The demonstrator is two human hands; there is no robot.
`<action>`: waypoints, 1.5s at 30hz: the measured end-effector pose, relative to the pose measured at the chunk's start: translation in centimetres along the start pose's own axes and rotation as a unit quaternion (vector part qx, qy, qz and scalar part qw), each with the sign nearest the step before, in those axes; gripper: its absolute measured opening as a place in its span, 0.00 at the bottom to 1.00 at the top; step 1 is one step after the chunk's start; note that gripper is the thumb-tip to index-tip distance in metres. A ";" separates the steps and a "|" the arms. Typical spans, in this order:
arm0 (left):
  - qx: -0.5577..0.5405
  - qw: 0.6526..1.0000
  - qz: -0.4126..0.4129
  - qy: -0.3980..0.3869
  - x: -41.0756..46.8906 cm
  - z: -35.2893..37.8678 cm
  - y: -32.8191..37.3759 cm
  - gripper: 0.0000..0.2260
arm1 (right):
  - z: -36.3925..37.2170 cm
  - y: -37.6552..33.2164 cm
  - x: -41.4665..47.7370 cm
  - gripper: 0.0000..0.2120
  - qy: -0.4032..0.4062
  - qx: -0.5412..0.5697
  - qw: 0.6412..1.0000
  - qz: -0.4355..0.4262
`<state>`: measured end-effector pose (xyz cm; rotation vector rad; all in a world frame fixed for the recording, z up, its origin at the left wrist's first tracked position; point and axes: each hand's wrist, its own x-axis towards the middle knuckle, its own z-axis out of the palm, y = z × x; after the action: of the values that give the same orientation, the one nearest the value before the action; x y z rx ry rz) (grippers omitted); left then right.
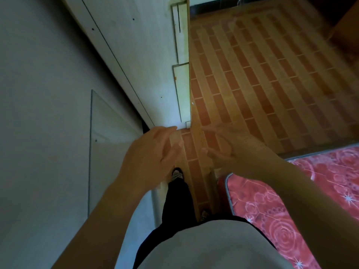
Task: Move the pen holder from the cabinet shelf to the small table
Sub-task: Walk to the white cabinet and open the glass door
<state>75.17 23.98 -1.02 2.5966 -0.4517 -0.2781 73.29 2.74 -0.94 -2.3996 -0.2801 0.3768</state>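
My left hand (150,154) is stretched out in front of me, fingers apart, holding nothing. My right hand (231,150) is level with it a little to the right, also open and blurred by motion. Both hover above the floor, close to the pale cabinet front (48,94) on my left. No pen holder, shelf or small table is in view.
The white cabinet or door panels (136,45) fill the left side, with a white strip (182,90) along their edge. An orange-and-tan tiled floor (262,74) stretches ahead. A red flowered mattress (291,200) lies at the lower right. My legs and shoes (177,174) stand between them.
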 end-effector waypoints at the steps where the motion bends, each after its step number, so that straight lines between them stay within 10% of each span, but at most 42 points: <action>1: -0.007 1.000 0.003 -0.002 1.5 -0.3 -0.3 0.23 | -0.2 -0.2 1.2 0.24 0.008 -0.004 1.000 0.002; 25: -0.005 0.993 0.102 -0.059 23.3 -9.6 -4.5 0.27 | -8.3 -1.1 18.9 0.27 0.156 -0.035 0.986 0.054; 45: -0.007 0.997 0.056 -0.046 46.9 -0.4 11.3 0.24 | -28.6 21.5 27.3 0.28 0.073 -0.035 0.996 0.034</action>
<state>115.70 -2.24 -0.34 2.5417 -0.6228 -0.3619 110.73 -22.26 0.34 -2.4946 -0.1481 0.2242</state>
